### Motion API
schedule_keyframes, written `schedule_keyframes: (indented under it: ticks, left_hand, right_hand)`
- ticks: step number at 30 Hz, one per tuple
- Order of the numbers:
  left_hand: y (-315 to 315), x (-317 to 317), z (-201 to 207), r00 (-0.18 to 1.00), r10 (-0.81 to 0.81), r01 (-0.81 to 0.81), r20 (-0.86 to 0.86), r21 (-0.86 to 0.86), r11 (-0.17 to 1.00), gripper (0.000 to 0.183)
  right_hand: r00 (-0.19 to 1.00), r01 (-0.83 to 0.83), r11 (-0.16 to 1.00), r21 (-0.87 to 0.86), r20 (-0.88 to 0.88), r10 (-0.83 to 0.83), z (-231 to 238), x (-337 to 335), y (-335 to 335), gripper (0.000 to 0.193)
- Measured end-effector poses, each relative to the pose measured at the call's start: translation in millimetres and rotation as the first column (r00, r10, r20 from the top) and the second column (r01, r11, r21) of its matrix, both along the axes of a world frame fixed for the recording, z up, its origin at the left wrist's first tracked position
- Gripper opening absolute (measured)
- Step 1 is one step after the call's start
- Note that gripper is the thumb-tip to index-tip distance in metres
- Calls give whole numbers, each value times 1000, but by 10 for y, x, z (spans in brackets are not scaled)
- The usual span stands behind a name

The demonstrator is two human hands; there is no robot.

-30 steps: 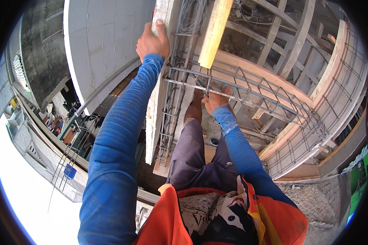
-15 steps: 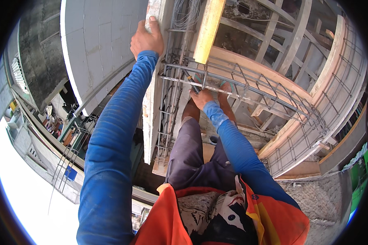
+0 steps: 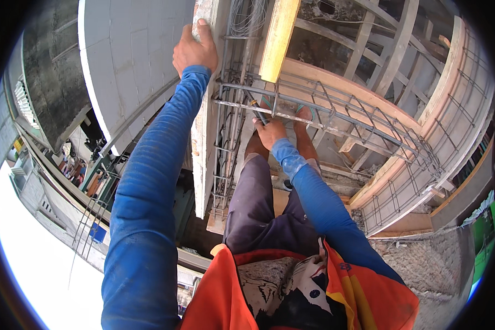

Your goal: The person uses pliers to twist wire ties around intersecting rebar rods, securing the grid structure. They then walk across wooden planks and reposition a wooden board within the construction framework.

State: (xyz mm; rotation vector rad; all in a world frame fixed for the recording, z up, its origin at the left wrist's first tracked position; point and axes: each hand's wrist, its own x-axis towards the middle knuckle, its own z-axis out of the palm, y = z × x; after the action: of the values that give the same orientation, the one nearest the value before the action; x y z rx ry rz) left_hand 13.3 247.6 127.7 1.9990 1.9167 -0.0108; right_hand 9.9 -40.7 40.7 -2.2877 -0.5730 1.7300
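My left hand (image 3: 194,50) grips the top edge of a pale formwork board (image 3: 204,137) that stands upright beside a column cage of steel rebar (image 3: 225,154). My right hand (image 3: 270,132) is closed around a dark-handled tool (image 3: 257,111), whose tip points up at the horizontal rebar beam cage (image 3: 324,113). That cage runs from the column away to the right. Both my arms wear blue sleeves. My legs in dark shorts and my sandalled feet show below the bars.
A yellow timber plank (image 3: 278,38) leans above the rebar joint. Curved wooden formwork (image 3: 423,137) lines the right side. A grey block wall (image 3: 132,60) rises at the left, with a long drop to buildings and scaffolding (image 3: 88,181) below it.
My right hand has come down and to the left from the beam cage, now lower with the tool. My left hand has shifted slightly up along the board's edge.
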Motion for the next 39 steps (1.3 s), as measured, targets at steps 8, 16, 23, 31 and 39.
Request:
schedule_keyframes:
  ticks: [8,16,23,31,39]
  left_hand:
    - [79,65,53,1000,11,-9,27,-88,996,73]
    - [55,13,46,999,25,-22,28,-93,995,70]
    - [37,10,-6,998,12,-10,62,-20,1000,68]
    - [-963,-450,192,879,29,-143,475,206,968,34]
    - [-3870,-587,-143,85,952,-82,293,-951,299,30]
  right_hand:
    - [-135,249,778,-577,-816,-562,40,655,-7,40]
    - [-63,457,621,-637,-719,-692,432,551,76,47]
    - [662,607,782,-143,-453,-597,630,457,158,35]
    - [888,291,956,-45,-358,-287,507,444,71,59]
    - [845,336,926,-171,-380,-377,568,458,183,62]
